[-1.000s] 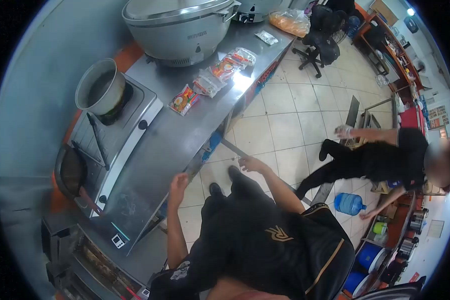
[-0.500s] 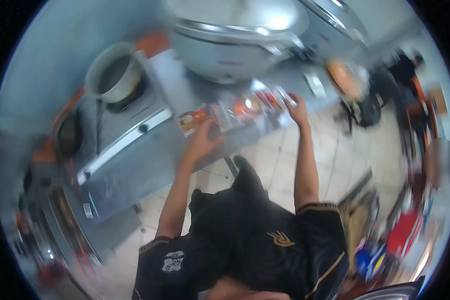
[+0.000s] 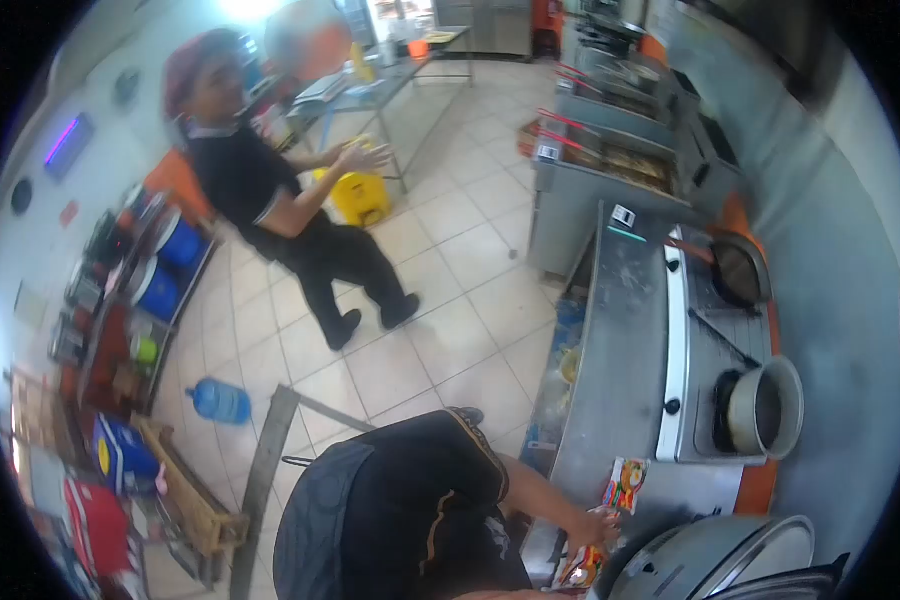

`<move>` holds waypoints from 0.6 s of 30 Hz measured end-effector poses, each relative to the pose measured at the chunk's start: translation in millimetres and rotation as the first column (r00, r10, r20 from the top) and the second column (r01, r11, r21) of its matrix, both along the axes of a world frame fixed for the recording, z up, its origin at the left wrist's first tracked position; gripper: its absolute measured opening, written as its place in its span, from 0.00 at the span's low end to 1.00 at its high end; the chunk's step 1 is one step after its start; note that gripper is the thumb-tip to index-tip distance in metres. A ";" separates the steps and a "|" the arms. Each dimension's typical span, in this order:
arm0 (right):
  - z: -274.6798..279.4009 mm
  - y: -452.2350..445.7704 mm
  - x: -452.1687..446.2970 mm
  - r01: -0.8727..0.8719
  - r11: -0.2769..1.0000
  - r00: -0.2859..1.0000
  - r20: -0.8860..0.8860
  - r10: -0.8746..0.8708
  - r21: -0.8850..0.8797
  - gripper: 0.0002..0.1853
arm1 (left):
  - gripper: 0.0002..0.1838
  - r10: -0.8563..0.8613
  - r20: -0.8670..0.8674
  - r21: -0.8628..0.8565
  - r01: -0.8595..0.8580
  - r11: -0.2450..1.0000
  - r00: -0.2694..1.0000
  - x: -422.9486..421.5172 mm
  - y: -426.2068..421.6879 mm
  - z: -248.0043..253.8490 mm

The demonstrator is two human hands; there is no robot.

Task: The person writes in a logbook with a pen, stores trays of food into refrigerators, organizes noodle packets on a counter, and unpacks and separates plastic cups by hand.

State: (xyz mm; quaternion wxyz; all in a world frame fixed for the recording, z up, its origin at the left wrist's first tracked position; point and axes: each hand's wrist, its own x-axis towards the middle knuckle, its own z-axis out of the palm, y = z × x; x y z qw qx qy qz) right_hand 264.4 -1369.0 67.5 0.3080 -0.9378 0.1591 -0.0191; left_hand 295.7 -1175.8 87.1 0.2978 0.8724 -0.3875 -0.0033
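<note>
My left hand [image 3: 587, 532] is at the bottom right, among printed food packets on the steel counter [image 3: 610, 345]. An orange-and-red packet [image 3: 626, 484] with a food picture lies just beyond my fingers. Another orange packet [image 3: 580, 570] is on the near side of the hand, partly covered. Clear wrapping shines at my fingertips, which are too small and covered to show a grip. Beside the packets stands a large silver pot [image 3: 670, 560] with a lid. My right hand is out of view.
A stove with a small pot [image 3: 767, 408] and a frying pan [image 3: 738, 270] runs along the right wall. Fryers [image 3: 610, 170] stand beyond it. A co-worker [image 3: 270, 190] stands on the tiled floor near a yellow bucket [image 3: 358, 198]. A blue water jug [image 3: 220, 400] lies left.
My head has turned left, bringing the co-worker and fryers into view. My right hand has left view. My left hand stays by the packets; its spread fingers are now harder to see.
</note>
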 end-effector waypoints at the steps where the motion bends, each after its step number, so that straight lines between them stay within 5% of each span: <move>1: -0.8 5.2 10.6 -0.018 1.000 1.000 -0.006 0.018 0.013 0.40 | 0.55 0.041 -0.019 -0.016 -0.041 0.999 0.999 3.7 -5.0 -5.6; 9: 1.4 23.6 15.3 -0.039 0.997 0.997 -0.058 0.043 0.069 0.39 | 0.59 0.283 -0.149 0.009 -0.285 0.959 0.947 -24.9 -22.0 -3.2; 12: -0.3 10.3 5.1 -0.011 0.995 0.999 -0.051 0.016 0.096 0.38 | 0.61 0.296 -0.162 0.047 -0.292 0.955 0.941 -30.8 0.8 56.7; 18: 2.0 -63.0 -92.9 0.203 0.965 0.979 -0.026 -0.202 0.163 0.38 | 0.60 0.263 0.023 0.044 -0.264 0.964 0.965 -35.5 -30.2 27.0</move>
